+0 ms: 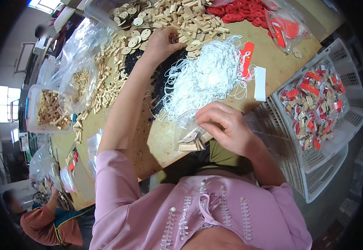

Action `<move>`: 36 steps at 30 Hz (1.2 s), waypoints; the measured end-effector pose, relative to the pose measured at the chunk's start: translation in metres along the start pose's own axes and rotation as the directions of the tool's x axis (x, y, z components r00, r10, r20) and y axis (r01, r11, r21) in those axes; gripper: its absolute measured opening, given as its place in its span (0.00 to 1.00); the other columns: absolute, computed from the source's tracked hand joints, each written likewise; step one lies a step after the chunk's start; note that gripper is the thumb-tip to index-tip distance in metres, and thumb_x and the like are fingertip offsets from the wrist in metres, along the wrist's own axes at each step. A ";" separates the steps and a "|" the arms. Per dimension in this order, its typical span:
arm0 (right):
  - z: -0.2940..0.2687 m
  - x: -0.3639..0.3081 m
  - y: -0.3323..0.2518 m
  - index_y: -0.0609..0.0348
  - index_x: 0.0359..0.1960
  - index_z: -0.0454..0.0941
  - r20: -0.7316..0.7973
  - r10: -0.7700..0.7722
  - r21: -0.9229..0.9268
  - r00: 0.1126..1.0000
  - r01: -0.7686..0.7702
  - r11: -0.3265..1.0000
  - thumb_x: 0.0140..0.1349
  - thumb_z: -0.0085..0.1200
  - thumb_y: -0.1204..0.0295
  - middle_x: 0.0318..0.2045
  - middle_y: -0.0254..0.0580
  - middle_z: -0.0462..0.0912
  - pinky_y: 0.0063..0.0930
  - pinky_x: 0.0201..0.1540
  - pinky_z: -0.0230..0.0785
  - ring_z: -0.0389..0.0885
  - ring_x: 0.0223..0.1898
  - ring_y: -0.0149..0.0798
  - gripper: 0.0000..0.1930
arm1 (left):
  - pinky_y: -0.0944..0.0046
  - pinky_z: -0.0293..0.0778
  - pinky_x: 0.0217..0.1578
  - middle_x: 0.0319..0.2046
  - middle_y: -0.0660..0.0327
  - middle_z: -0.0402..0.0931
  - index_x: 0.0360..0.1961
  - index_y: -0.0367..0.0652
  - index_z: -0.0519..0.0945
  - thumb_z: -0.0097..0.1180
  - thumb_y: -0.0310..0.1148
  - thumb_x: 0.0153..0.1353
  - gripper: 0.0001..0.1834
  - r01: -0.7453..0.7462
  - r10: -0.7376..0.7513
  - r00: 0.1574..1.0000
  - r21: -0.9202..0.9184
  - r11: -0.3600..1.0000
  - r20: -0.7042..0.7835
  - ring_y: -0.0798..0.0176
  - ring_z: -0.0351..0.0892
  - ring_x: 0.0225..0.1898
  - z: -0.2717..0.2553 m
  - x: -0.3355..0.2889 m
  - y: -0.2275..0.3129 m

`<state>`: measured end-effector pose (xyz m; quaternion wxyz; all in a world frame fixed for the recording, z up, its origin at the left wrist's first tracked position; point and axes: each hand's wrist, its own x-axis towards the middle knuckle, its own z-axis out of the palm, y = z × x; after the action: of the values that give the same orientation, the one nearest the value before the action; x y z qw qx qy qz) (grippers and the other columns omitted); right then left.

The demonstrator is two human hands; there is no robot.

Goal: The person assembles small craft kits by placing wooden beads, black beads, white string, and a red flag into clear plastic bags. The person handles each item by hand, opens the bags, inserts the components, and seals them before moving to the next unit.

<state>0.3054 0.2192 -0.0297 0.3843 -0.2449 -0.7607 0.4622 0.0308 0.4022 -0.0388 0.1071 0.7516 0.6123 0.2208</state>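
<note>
My right hand point(225, 127) pinches the top of a small clear plastic bag point(184, 132) at the table's near edge. Inside the bag lie several small wooden blocks and a pale disc. My left hand point(161, 45) reaches far over the table to the heap of wooden blocks point(181, 18). Its fingers are curled, with the thumb apart from them, and nothing shows between them. Pale round wooden discs with holes point(135, 41) lie next to this hand. Just right of my left forearm are small black pieces point(158, 89) and a tangled pile of white string point(206, 79).
Red discs point(252, 14) and a bag of red pieces point(287, 29) lie at the far right. A white plastic crate point(335, 137) on the right holds filled bags. A clear tub of blocks point(50, 108) stands left. Another person point(52, 221) works at lower left.
</note>
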 end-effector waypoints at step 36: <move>0.009 0.024 -0.056 0.62 0.38 0.83 0.105 -0.187 -0.238 0.977 0.208 0.949 0.58 0.61 0.84 0.50 0.51 0.82 0.34 0.49 0.75 0.83 0.49 0.49 0.07 | 0.62 0.81 0.43 0.40 0.58 0.83 0.51 0.40 0.82 0.64 0.23 0.57 0.19 -0.339 0.420 0.893 -0.371 0.865 0.161 0.60 0.85 0.40 -0.132 -0.172 0.114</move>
<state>0.2832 0.2066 0.0265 0.3640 -0.1946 -0.8480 0.3324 0.0431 0.1956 0.0925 0.2587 0.8496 0.3879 0.2468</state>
